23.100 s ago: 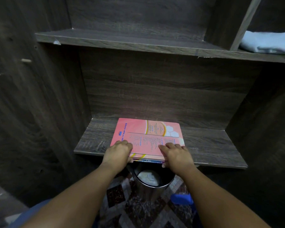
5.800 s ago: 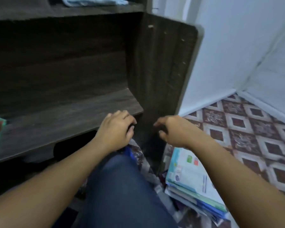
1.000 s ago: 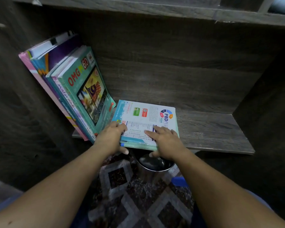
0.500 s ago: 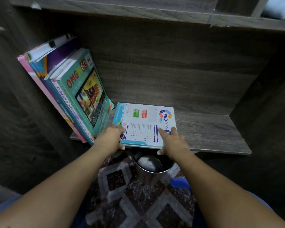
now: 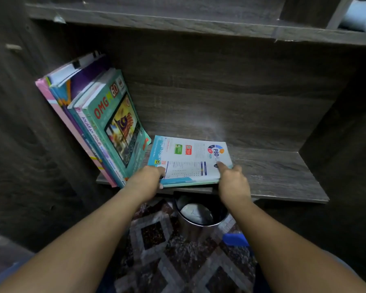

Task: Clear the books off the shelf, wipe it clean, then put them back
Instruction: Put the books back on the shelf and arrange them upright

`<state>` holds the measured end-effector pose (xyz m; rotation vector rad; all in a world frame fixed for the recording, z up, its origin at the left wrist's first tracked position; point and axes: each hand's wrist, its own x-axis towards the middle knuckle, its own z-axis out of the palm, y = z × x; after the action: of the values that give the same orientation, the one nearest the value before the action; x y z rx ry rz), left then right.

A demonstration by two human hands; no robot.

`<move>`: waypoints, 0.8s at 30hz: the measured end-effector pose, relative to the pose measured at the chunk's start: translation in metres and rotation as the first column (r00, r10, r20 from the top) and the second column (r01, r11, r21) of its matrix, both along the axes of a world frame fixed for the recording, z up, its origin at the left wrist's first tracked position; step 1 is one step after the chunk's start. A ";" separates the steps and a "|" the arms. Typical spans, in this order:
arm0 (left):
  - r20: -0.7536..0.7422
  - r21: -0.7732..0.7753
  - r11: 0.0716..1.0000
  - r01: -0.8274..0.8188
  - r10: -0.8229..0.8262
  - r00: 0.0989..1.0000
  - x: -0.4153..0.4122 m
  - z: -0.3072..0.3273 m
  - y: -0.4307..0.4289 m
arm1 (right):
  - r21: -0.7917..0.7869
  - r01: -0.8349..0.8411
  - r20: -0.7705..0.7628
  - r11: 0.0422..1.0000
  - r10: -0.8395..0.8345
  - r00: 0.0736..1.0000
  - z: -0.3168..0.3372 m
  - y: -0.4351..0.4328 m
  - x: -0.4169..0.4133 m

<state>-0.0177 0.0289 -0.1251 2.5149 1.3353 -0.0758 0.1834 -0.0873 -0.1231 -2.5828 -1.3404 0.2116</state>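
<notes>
Closest in there's a brown-and-grey patterned tile floor (image 5: 152, 233) with a small blue plastic thing (image 5: 235, 240) on it, plus a round shiny metal bin (image 5: 194, 231) tucked just under the front edge of the dark wood-grain shelf (image 5: 273, 174). The left hand (image 5: 145, 179) is clamped on the front left corner of a flat stack of white-and-teal softcover books (image 5: 190, 159), thumb underneath. The right hand (image 5: 234, 182) grasps the stack's right edge, index finger stretched over the cover. The stack lies along the shelf's front edge, left of the middle, just beside a leaning row of teal, purple and pink books (image 5: 112, 123) propped against the left wall. Top right, a light blue folded cloth (image 5: 359, 20) sits on the upper shelf board (image 5: 199, 26).
</notes>
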 end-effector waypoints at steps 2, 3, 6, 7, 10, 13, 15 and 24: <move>0.001 0.004 1.000 -0.012 0.012 1.000 -0.001 0.006 -0.002 | 0.122 0.000 -0.006 0.993 0.001 1.000 0.007 0.003 -0.003; -0.003 0.022 1.000 -0.017 0.018 1.000 -0.001 0.012 -0.004 | 0.198 -0.009 -0.005 0.980 0.010 1.000 0.012 0.004 -0.006; 0.018 0.187 0.981 -0.055 0.052 0.998 -0.008 0.044 -0.009 | 0.377 -0.059 0.020 0.924 0.055 0.998 0.030 0.011 -0.020; 0.066 0.268 0.959 -0.091 0.076 0.995 -0.013 0.057 -0.011 | 0.395 -0.084 0.040 0.915 0.074 0.996 0.036 0.013 -0.026; 0.341 0.518 0.820 -0.243 0.063 0.938 -0.032 0.091 -0.014 | 0.418 -0.180 0.111 0.891 0.147 0.983 0.049 0.018 -0.038; 0.496 0.653 0.666 -0.362 -0.014 0.868 -0.059 0.111 -0.013 | 0.474 -0.317 0.212 0.821 0.243 0.946 0.059 0.028 -0.046; 0.542 0.691 0.578 -0.434 -0.018 0.840 -0.075 0.119 -0.012 | 0.460 -0.375 0.252 0.805 0.286 0.924 0.068 0.033 -0.052; 0.760 0.515 0.697 -0.499 -0.103 0.642 -0.113 0.125 0.000 | 0.387 -0.660 0.358 0.644 0.555 0.751 0.104 0.062 -0.089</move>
<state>-0.1308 0.0292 -0.0001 2.3148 1.3871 1.6524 0.0942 -0.0258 -0.0190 -1.6787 -2.0067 -0.2837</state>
